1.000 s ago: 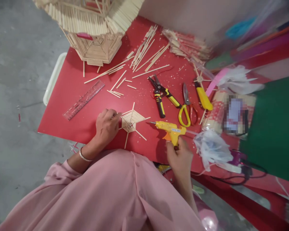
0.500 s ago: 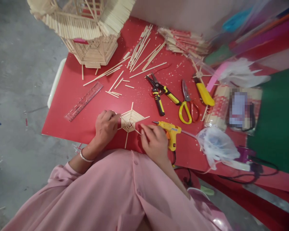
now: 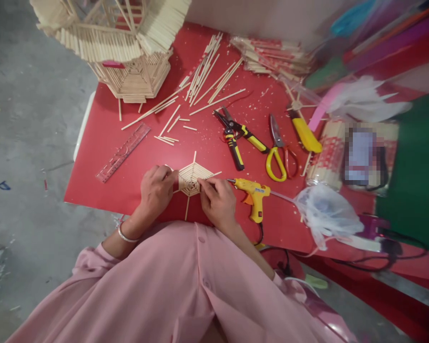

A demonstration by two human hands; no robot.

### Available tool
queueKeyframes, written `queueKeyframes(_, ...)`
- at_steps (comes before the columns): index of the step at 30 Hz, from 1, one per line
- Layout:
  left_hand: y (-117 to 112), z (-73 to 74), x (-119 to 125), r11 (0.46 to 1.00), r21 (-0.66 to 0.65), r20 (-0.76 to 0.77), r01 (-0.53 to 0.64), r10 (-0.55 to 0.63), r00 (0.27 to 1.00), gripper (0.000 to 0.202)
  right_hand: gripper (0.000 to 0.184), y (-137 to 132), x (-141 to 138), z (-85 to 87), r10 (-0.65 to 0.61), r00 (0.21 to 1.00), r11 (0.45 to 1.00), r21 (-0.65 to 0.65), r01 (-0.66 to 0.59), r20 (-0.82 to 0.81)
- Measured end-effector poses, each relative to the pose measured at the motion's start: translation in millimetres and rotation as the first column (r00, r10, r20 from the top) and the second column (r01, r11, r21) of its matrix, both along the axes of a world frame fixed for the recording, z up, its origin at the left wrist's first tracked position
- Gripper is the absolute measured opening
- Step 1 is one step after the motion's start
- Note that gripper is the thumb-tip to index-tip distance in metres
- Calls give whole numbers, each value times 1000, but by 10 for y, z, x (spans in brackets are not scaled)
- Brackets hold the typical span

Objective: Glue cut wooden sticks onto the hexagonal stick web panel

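Note:
A web-shaped panel of thin wooden sticks (image 3: 191,178), with spokes reaching past its rings, lies flat near the table's front edge. My left hand (image 3: 158,189) has its fingers closed on the panel's left side, at the spoke ends. On the right side, my right hand (image 3: 219,200) pinches with thumb and forefinger at the panel's edge; whatever sits between those fingertips is too small to make out. Just right of that hand lies a yellow hot glue gun (image 3: 253,193), its nozzle towards the panel.
Cutting pliers (image 3: 236,136), scissors (image 3: 277,147) and a yellow-handled tool (image 3: 305,133) lie behind. Loose sticks (image 3: 205,71) and a clear ruler (image 3: 123,151) are spread on the red table (image 3: 103,124). A stick-built model house (image 3: 136,71) stands at the back left. A plastic bag (image 3: 327,214) sits right.
My right hand has moved left, bringing its pinched fingertips from beside the panel onto its right edge. My left hand stays in place. The view has shifted slightly.

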State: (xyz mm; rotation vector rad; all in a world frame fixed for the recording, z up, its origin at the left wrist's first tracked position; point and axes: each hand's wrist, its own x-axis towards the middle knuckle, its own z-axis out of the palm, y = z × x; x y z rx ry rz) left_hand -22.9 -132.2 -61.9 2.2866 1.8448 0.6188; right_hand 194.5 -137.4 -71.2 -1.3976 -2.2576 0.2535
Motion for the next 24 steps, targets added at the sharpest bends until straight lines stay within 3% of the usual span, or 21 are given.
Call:
queueKeyframes(7, 13, -9, -19, 1000, -14, -14, 11, -11, 1000, 25, 31, 5, -1, -24, 0, 1000, 1000, -14, 0, 2)
queueKeyframes(15, -3, -81, -14, 991, 120, -1, -50, 51, 999, 24, 27, 13, -25, -17, -28, 998, 1000, 1, 28, -52)
queueKeyframes(24, -15, -92, -23, 994, 92, 30, -63, 60, 998, 25, 29, 12, -24, -41, -23, 999, 999, -41, 21, -48)
